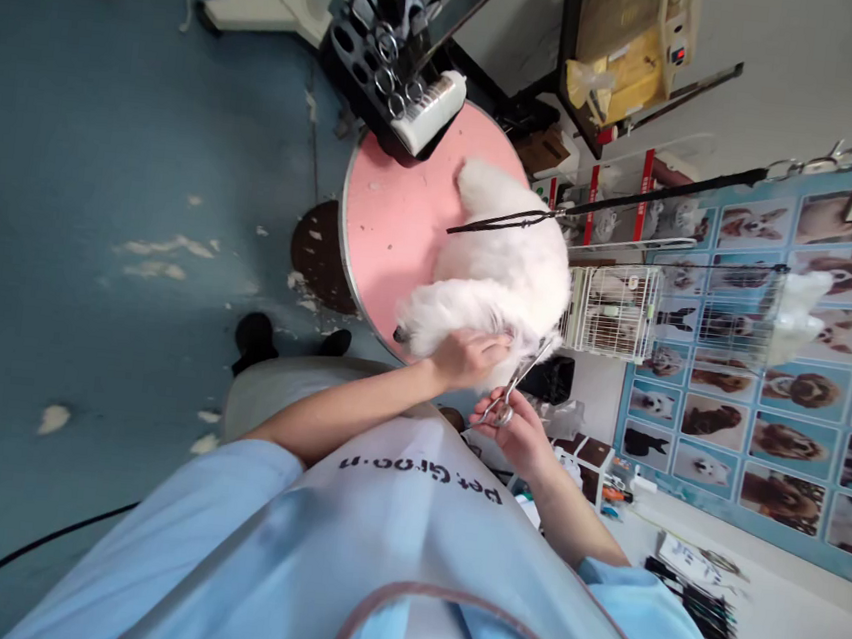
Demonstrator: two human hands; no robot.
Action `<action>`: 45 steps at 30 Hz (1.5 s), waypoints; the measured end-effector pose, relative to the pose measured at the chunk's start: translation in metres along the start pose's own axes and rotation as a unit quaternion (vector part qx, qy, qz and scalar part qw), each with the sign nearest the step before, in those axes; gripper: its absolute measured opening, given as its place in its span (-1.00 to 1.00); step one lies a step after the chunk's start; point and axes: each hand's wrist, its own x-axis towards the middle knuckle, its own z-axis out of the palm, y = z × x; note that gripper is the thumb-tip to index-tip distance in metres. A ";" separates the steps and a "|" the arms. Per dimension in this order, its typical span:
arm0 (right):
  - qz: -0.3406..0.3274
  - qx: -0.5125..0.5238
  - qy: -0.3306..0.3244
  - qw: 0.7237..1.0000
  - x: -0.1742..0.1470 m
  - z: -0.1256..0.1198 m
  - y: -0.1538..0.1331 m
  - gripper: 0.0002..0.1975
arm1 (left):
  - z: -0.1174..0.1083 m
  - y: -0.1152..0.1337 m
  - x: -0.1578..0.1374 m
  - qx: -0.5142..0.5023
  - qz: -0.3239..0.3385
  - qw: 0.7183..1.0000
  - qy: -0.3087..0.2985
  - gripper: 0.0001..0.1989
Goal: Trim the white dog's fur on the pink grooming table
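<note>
A white fluffy dog (511, 257) is on the round pink grooming table (398, 216), close in front of me. My left hand (467, 359) is closed on the dog's fur on the near side of its body, with the fingers bent together. Exactly what part it grips is partly hidden by fur. In my right hand (510, 430) is a pair of scissors (517, 381), held by the finger loops. Their blades point up and away from me, beside the fur at the dog's right-hand end. A black grooming loop (500, 223) runs across the dog.
A black tool holder (350, 56) with several scissors and a white bottle (429, 111) stands at the table's far edge. Clumps of white fur (166, 246) lie on the blue floor. A white wire cage (613, 312) and a wall of dog photos (718, 418) are to the right.
</note>
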 end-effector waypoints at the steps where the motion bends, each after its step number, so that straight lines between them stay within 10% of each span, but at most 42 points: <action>1: 0.006 -0.006 -0.003 1.000 0.000 -0.002 0.000 -0.54 | 0.000 0.000 0.000 0.004 0.001 1.000 0.001 -0.71; 18: 0.034 -0.109 -0.099 0.989 -0.001 -0.056 -0.014 -0.54 | -0.002 0.001 -0.002 -0.006 0.001 1.000 0.008 -0.69; 29: 0.101 -0.248 -0.193 0.944 0.014 -0.098 -0.084 -0.54 | 0.002 -0.001 -0.004 -0.028 -0.004 0.999 -0.021 -0.67; 37: 0.121 -0.457 -0.191 0.860 0.028 -0.090 -0.152 -0.51 | 0.003 0.001 -0.004 0.036 0.050 0.997 0.049 -0.78; 45: 0.083 -0.673 -0.168 0.715 0.023 -0.054 -0.192 -0.69 | 0.006 0.002 -0.003 -0.030 0.029 0.999 0.023 -0.77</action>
